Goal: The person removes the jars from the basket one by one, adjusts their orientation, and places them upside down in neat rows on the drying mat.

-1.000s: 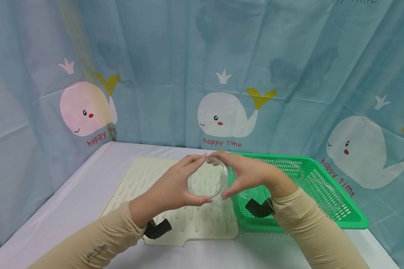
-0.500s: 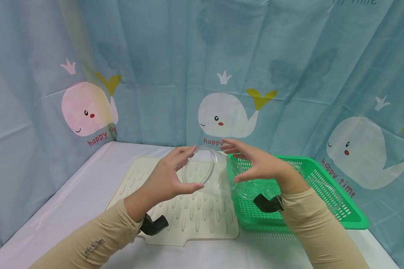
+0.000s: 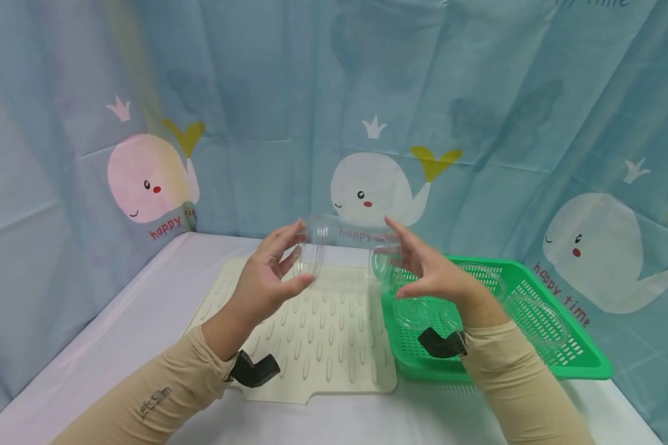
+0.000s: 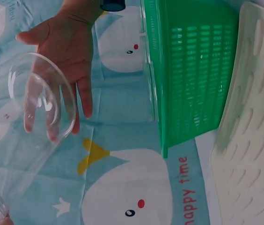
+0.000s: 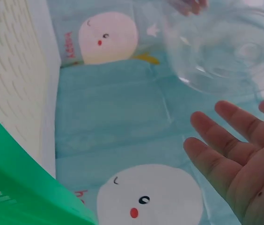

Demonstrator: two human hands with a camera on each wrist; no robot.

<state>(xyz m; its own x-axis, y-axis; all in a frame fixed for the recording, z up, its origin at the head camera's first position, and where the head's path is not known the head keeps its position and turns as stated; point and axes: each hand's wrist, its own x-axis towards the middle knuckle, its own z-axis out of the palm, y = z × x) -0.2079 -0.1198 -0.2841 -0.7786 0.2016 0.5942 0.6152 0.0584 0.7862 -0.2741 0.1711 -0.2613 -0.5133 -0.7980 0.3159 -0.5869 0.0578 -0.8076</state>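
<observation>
In the head view a clear jar (image 3: 346,250) lies sideways in the air above the pale ribbed mat (image 3: 323,346). My left hand (image 3: 253,281) grips its ringed mouth end between thumb and fingers. The round base points right, towards my right hand (image 3: 436,272), whose fingers are spread. The left wrist view has the jar's base (image 4: 43,89) overlapping the right hand's fingers (image 4: 87,101). From the right wrist, a gap shows between the jar (image 5: 225,56) and the right fingertips, with the left fingertips (image 5: 193,7) at the far end.
A green slotted basket (image 3: 581,364) stands to the right of the mat, with several clear round pieces (image 3: 537,318) in it. A white cloth (image 3: 145,303) covers the table. Behind hangs a blue curtain (image 3: 256,154) printed with whales.
The jar has turned from facing my head camera to lying sideways, and has risen. My left hand has moved left and up with it; my right hand has drawn off to the right, fingers spread.
</observation>
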